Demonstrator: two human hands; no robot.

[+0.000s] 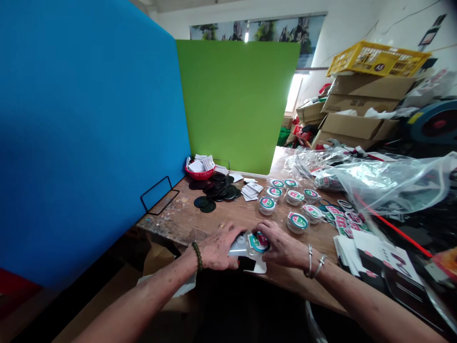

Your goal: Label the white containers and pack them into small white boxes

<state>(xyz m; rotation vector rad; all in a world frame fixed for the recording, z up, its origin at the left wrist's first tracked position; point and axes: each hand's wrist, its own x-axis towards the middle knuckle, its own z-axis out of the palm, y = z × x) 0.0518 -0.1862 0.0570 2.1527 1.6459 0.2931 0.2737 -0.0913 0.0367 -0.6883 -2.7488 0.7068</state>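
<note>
At the table's front edge, my left hand [219, 245] is closed round a small box [238, 248] that looks like clear plastic with black and white card below. My right hand [282, 242] grips a round clear tub [258, 242] with a teal, white and red label, right against that box. The tub's lower part is hidden, so I cannot tell whether it sits inside the box. Beyond my hands stand several similar labelled tubs, the nearest tub [297, 222] just past my right hand.
Black discs [217, 189], a red basket [200, 174] of folded white papers and a black wire stand [159, 196] lie at left. Stickers [344, 219], white cards [357, 250] and plastic bags [396, 183] crowd the right. Blue [89, 119] and green [237, 105] panels border the table.
</note>
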